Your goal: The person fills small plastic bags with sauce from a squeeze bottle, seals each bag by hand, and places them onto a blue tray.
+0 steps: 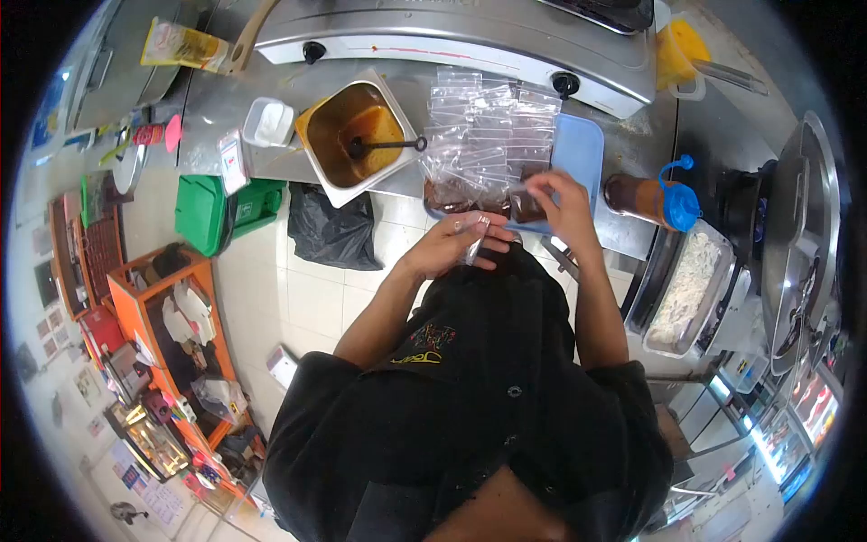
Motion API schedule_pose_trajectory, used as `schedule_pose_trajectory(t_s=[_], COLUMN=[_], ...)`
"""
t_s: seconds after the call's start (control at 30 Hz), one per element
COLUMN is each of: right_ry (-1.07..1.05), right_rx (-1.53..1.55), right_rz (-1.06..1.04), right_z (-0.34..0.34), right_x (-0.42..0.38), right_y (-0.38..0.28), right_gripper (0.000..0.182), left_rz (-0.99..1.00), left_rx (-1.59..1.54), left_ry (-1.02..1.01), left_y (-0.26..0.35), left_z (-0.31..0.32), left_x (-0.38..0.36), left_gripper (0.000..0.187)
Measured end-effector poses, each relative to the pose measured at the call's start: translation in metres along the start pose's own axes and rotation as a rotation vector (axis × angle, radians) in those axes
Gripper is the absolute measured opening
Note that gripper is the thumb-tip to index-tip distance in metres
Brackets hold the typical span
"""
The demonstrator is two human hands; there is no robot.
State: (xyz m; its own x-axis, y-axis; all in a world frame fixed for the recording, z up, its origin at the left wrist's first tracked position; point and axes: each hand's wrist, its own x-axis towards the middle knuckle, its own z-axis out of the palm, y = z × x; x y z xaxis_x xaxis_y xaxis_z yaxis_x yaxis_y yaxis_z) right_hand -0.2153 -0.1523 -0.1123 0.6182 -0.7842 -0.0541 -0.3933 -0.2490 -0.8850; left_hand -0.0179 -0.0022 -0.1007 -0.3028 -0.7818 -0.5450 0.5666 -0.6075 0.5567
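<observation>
My left hand (444, 247) is closed on a small clear plastic sachet (472, 249), held at the counter's edge in front of my apron. To its right, my right hand (562, 206) is raised over a blue tray (579, 149) with its fingers drawn together; whether anything is between them I cannot make out. Rows of flat clear sachets (492, 122) overlap across the tray. Along the tray's near side lie sachets filled with dark brown sauce (526, 207), close to both hands.
A steel container (330, 135) with brown sauce and a black ladle (388, 144) stands left of the tray. To the right are a blue-lidded jug (679, 208) and a pan of white flour-like stuff (691, 289). A stove (433, 50) runs behind; a green bin (200, 215) stands lower left.
</observation>
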Motion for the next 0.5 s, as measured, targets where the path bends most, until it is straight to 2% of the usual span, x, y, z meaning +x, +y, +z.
schedule_pose_trajectory(t_s=[0.03,0.07,0.13,0.2,0.33,0.37,0.43,0.5], right_ry=[0.108,0.098,0.191,0.244,0.406,0.392,0.655,0.257], right_rx=[-0.012,-0.012,0.047,-0.008,-0.139,-0.145,-0.279,-0.081], right_rz=[-0.076,-0.097,0.016,-0.067,-0.197,-0.214,-0.405,-0.309], right_z=[0.006,0.012,0.021,0.028,0.034,0.032,0.019,-0.007], right_x=[0.005,0.009,0.014,0.016,0.005,-0.002,-0.022,-0.059], right_y=[0.003,0.004,0.008,0.018,0.023,0.023,-0.008,-0.029], right_gripper=[0.013,0.013,0.011,0.012,0.018,0.018,0.022,0.021], left_rz=[0.015,0.037,0.086,0.285,0.364,0.346,0.349,0.365], left_rx=[-0.003,0.053,0.107,-0.018,-0.078,-0.105,-0.143,0.085], left_ry=[0.010,0.018,0.039,-0.031,0.012,0.065,0.124,0.100], left_y=[-0.003,-0.005,-0.018,-0.042,-0.069,-0.075,-0.083,-0.092], left_z=[0.005,0.010,0.018,0.020,0.042,0.049,0.062,0.073], left_x=[-0.005,-0.010,-0.017,-0.020,-0.025,-0.024,-0.021,-0.017], left_gripper=[0.044,0.043,0.042,0.041,0.035,0.031,0.028,0.023])
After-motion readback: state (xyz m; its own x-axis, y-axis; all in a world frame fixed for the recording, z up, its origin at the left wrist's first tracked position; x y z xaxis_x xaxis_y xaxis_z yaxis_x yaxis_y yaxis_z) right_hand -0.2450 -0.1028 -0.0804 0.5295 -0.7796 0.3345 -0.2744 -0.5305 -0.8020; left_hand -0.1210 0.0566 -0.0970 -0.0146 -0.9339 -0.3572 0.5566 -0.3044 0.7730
